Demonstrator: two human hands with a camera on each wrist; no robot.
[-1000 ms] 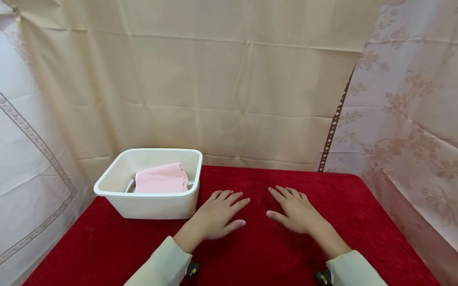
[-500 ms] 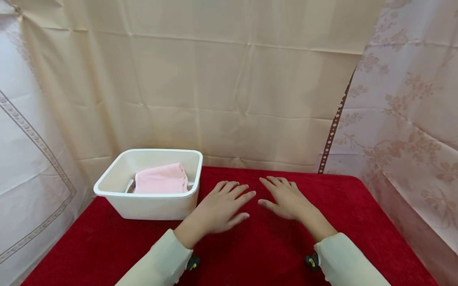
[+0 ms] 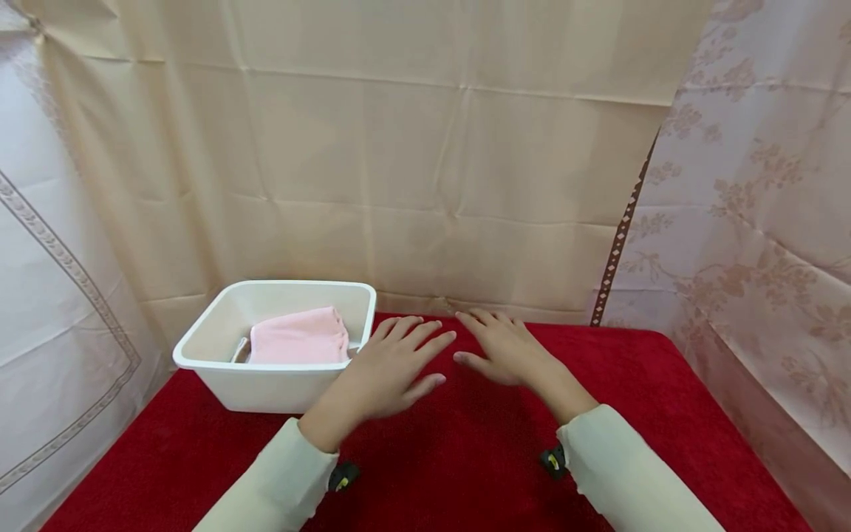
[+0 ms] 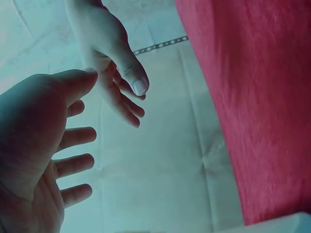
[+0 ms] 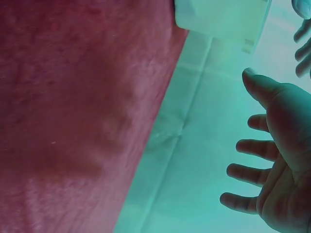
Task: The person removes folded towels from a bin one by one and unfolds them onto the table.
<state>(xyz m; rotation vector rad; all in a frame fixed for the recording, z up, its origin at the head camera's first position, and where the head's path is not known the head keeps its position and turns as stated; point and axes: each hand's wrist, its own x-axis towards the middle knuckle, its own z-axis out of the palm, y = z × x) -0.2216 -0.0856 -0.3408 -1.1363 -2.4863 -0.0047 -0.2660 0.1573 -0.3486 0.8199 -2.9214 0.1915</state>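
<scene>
1. A white tub (image 3: 266, 391) stands on a red-covered bench (image 3: 465, 462); inside the tub lies a folded pink cloth (image 3: 301, 338).
2. A person's left hand (image 3: 380, 375) hovers just right of the tub, hiding its near right corner, fingers straight and spread.
3. The right hand (image 3: 507, 353) hovers farther right of the tub, fingers also extended.

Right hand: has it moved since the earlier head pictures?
Yes. In the head view, the right hand has shifted left, closer to the white tub, and up the picture toward the beige curtain.
</scene>
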